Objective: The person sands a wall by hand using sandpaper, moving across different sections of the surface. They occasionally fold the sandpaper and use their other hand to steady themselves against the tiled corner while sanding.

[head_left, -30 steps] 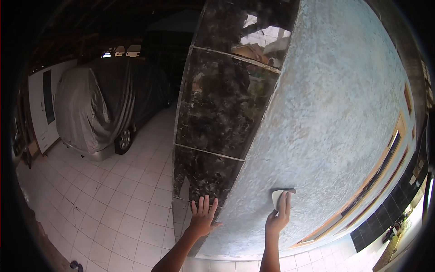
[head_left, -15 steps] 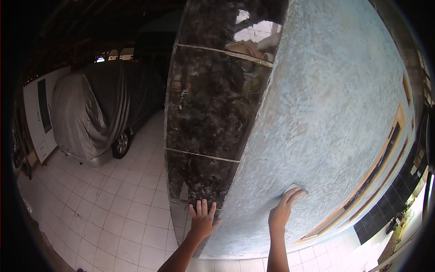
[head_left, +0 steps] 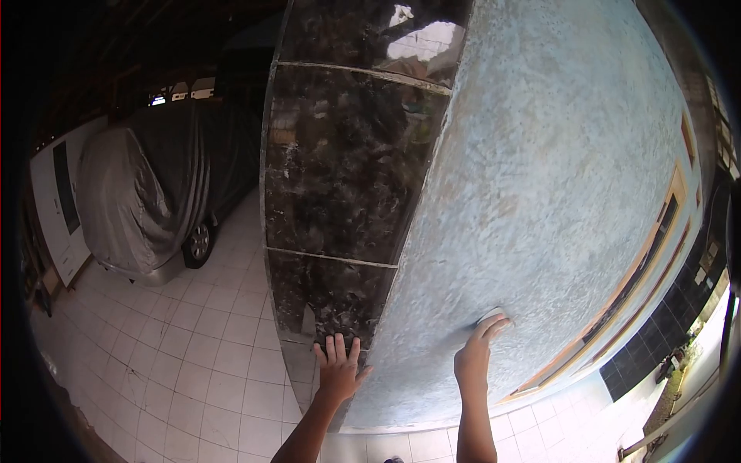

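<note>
My left hand [head_left: 337,374] lies flat with fingers spread on the lower part of the dark glossy tiled pillar [head_left: 340,162], close to where it meets the blue wall [head_left: 532,193]. To its right, my right hand [head_left: 473,359] grips a thin, pale, flat piece [head_left: 489,313] and presses it against the blue wall. The fingers cover much of this piece, so its exact kind is hidden. The wall's paint looks patchy, with whitish and brownish blotches.
A car under a grey cover [head_left: 147,193] stands at the left on white floor tiles [head_left: 208,347], beside a white cabinet [head_left: 65,208]. A wooden window frame [head_left: 610,328] runs along the wall at right. Dark tiles [head_left: 656,339] lie beyond it.
The whole view has swung slightly, so the pillar, car and wall sit further left. My left hand stays on the pillar, and my right hand keeps the flat piece at the wall.
</note>
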